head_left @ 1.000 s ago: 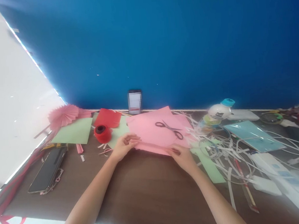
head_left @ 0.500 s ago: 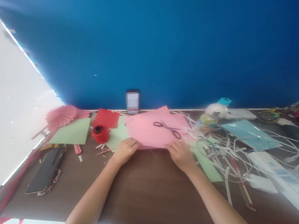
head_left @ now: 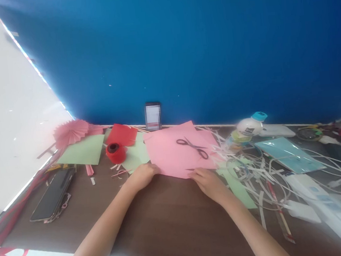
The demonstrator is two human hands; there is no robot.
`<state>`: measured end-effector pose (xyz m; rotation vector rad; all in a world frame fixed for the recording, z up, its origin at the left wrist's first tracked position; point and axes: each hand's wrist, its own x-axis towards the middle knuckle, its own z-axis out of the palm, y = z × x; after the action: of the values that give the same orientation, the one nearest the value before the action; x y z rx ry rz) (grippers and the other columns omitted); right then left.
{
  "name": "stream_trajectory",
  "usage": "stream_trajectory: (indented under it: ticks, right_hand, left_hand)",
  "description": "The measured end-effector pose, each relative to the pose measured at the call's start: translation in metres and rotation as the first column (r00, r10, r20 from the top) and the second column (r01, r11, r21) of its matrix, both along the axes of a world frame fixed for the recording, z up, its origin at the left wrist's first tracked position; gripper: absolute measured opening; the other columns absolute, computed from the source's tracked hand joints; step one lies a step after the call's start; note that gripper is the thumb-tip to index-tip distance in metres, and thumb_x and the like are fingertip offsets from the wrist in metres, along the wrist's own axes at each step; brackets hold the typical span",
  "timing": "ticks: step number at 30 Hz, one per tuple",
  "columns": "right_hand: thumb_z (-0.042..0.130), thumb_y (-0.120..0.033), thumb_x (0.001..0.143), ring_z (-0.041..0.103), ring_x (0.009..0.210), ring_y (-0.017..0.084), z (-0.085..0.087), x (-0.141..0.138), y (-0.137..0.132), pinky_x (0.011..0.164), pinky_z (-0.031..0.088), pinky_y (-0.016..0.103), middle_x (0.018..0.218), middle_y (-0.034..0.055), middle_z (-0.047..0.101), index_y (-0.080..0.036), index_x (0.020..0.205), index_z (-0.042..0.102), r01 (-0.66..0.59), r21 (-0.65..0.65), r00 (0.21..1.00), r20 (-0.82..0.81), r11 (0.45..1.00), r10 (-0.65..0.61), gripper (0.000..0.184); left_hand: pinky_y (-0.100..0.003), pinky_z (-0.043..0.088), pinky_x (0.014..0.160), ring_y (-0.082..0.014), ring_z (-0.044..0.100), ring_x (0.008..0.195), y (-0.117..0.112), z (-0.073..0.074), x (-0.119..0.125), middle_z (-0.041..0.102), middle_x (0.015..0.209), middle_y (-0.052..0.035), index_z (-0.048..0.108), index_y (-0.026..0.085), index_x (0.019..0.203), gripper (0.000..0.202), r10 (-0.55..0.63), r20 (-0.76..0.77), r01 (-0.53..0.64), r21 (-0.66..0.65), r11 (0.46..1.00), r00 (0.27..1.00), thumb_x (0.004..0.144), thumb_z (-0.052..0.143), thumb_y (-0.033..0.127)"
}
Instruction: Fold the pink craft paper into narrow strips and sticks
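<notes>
Pink paper sheets (head_left: 166,148) lie partly overlapping near the back of the table. Black scissors (head_left: 193,147) rest on them with the blades spread. My left hand (head_left: 145,175) has its fingers closed at the front left edge of the pink paper. With fingertips pinched together, my right hand (head_left: 205,181) grips the front edge farther right. A thin dark gap shows beside those fingertips, between paper edges. A roll of red ribbon (head_left: 115,153) stands left of the paper, by a red sheet (head_left: 123,135) and a pale green sheet (head_left: 137,157).
A phone (head_left: 54,194) lies at left, near a pink pleated paper fan (head_left: 72,132) and green paper (head_left: 85,150). Another phone (head_left: 153,116) leans on the blue wall. At right are a bottle (head_left: 250,126), a blue packet (head_left: 290,154), tangled cables and a power strip (head_left: 318,194).
The front edge of the pink paper has come nearer to me, and a dark gap now shows by my right fingertips. My right hand has shifted slightly toward me. The scissors stay on the paper.
</notes>
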<state>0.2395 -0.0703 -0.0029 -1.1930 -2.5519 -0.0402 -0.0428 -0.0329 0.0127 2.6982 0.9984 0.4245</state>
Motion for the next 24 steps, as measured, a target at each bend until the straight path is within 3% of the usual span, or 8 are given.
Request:
stream_trajectory:
  ticks: [5, 13, 15, 18, 21, 24]
  right_hand:
    - [0.032, 0.001, 0.075, 0.054, 0.093, 0.019, -0.009, 0.011, -0.011, 0.08, 0.046, 0.036, 0.102, 0.0069, 0.058, -0.022, 0.105, 0.052, 0.014, 0.018, 0.997, -0.077, 1.0, -0.013, 0.043]
    - [0.037, -0.009, 0.082, 0.054, 0.082, 0.019, -0.005, 0.014, -0.012, 0.073, 0.044, 0.034, 0.087, 0.0059, 0.058, -0.022, 0.096, 0.055, 0.072, -0.006, 0.992, -0.103, 0.997, -0.072, 0.027]
    - [0.037, -0.011, 0.083, 0.052, 0.078, 0.019, -0.002, 0.01, -0.012, 0.07, 0.042, 0.032, 0.081, 0.006, 0.057, -0.02, 0.09, 0.056, 0.091, 0.027, 0.993, -0.078, 0.995, -0.088, 0.023]
    - [0.036, -0.014, 0.084, 0.048, 0.068, 0.019, 0.001, 0.001, -0.012, 0.064, 0.037, 0.031, 0.071, 0.0061, 0.052, -0.017, 0.075, 0.055, 0.135, 0.107, 0.99, 0.027, 0.985, -0.139, 0.021]
    - [0.037, -0.012, 0.081, 0.044, 0.063, 0.019, 0.004, -0.009, -0.011, 0.061, 0.033, 0.032, 0.066, 0.0064, 0.049, -0.017, 0.064, 0.051, 0.159, 0.197, 0.976, 0.119, 0.967, -0.185, 0.023]
    - [0.038, -0.007, 0.078, 0.043, 0.064, 0.019, 0.006, -0.021, -0.007, 0.062, 0.031, 0.031, 0.068, 0.0073, 0.05, -0.016, 0.068, 0.052, 0.135, 0.206, 0.973, 0.155, 0.969, -0.168, 0.02]
  left_hand:
    - [-0.024, 0.042, 0.077, -0.0145, 0.056, 0.09, 0.004, 0.003, -0.006, 0.062, 0.101, -0.0028, 0.063, 0.023, 0.096, 0.034, -0.013, 0.068, 0.018, -0.074, 0.997, 0.998, 0.077, 0.041, 0.006]
    - [-0.024, 0.04, 0.069, -0.0155, 0.056, 0.081, 0.009, 0.006, -0.015, 0.064, 0.088, -0.0028, 0.065, 0.023, 0.088, 0.024, -0.005, 0.078, 0.014, -0.117, 0.993, 0.997, 0.081, 0.043, 0.016]
    - [-0.025, 0.039, 0.068, -0.0158, 0.055, 0.079, 0.007, 0.006, -0.012, 0.063, 0.085, -0.0032, 0.063, 0.022, 0.085, 0.022, 0.018, 0.032, -0.015, -0.065, 0.998, 0.999, 0.081, 0.043, 0.016]
    - [-0.03, 0.037, 0.068, -0.0178, 0.052, 0.074, -0.001, 0.005, 0.002, 0.058, 0.077, -0.0057, 0.059, 0.016, 0.078, 0.017, 0.103, -0.09, -0.09, 0.135, 0.987, 0.991, 0.081, 0.043, 0.018]
    - [-0.032, 0.036, 0.069, -0.0182, 0.05, 0.075, -0.007, 0.003, 0.019, 0.054, 0.078, -0.0056, 0.055, 0.016, 0.079, 0.017, 0.045, -0.181, 0.005, 0.269, 0.963, 0.982, 0.084, 0.039, 0.02]
    - [-0.03, 0.036, 0.064, -0.0184, 0.049, 0.078, -0.008, 0.0, 0.03, 0.052, 0.082, -0.0065, 0.051, 0.015, 0.081, 0.011, -0.019, -0.242, 0.092, 0.297, 0.95, 0.97, 0.083, 0.041, 0.013]
